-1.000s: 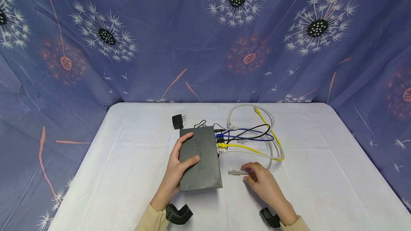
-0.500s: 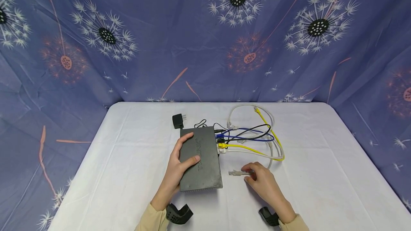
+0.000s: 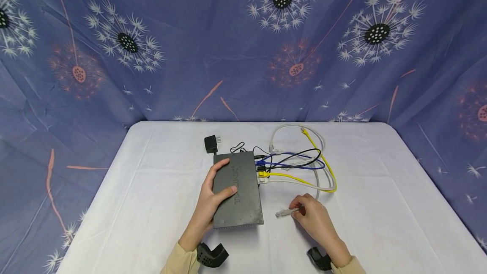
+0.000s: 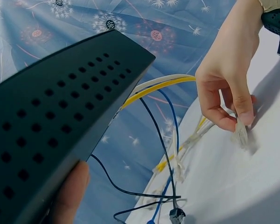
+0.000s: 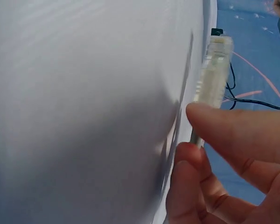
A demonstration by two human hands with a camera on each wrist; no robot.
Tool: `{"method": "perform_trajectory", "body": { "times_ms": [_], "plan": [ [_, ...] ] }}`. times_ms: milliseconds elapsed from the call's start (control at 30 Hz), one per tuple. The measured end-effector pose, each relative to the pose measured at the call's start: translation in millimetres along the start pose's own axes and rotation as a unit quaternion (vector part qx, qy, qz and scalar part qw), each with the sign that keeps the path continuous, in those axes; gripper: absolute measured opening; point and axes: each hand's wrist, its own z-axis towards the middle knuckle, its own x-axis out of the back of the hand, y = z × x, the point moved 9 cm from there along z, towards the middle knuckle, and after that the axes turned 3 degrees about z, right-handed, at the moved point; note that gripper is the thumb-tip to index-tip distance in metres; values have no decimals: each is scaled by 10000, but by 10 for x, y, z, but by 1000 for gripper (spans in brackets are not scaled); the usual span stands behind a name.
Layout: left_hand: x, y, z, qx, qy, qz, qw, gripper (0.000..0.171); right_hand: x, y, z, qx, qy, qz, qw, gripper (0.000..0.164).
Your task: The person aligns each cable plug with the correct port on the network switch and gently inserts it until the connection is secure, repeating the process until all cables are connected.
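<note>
A flat black network switch (image 3: 245,210) with raised lettering is gripped by my left hand (image 3: 207,202), its thumb lying on the top face. In the left wrist view the vented side of the switch (image 4: 79,98) shows, tilted up. Several network cables run from its right side: blue, black, a yellow cable (image 3: 283,174) and a whitish one. My right hand (image 3: 313,219) pinches a grey network cable just behind its clear plug (image 3: 283,213), which points toward the switch but stands apart from it. The right wrist view shows this plug (image 5: 217,60) close up, beyond thumb and fingertips.
A black power adapter (image 3: 210,143) lies behind the switch, with a thin black cord beside it. Looped cables and loose plugs lie right of the switch, including a yellow cable end (image 3: 303,130). The white tablecloth (image 3: 380,206) meets a patterned blue curtain (image 3: 213,45) behind.
My right hand has shifted slightly, and the grey cable's plug has moved right and nearer me, now angled a little. My left hand and the switch have hardly moved.
</note>
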Motion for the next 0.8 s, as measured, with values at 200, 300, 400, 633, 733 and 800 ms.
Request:
{"method": "perform_trajectory", "body": {
  "times_ms": [200,300,400,633,733,800],
  "plan": [
    [8,-11,1,-13,17,34,10000,66,23,-20,-31,28,9,-97,9999,27],
    [7,-16,0,-6,13,-11,10000,66,38,-47,-49,84,19,-145,9999,28],
    [3,-22,0,6,-4,-61,10000,66,62,-72,-68,211,90,-150,9996,29],
    [3,-16,3,0,6,-48,10000,66,154,-187,-114,1093,579,-101,9923,36],
    [7,-16,2,9,15,-28,10000,66,168,-252,-129,1532,687,-49,9858,38],
    [10,-16,1,21,18,-11,10000,66,158,-275,-124,1621,606,19,9849,39]
  ]
}}
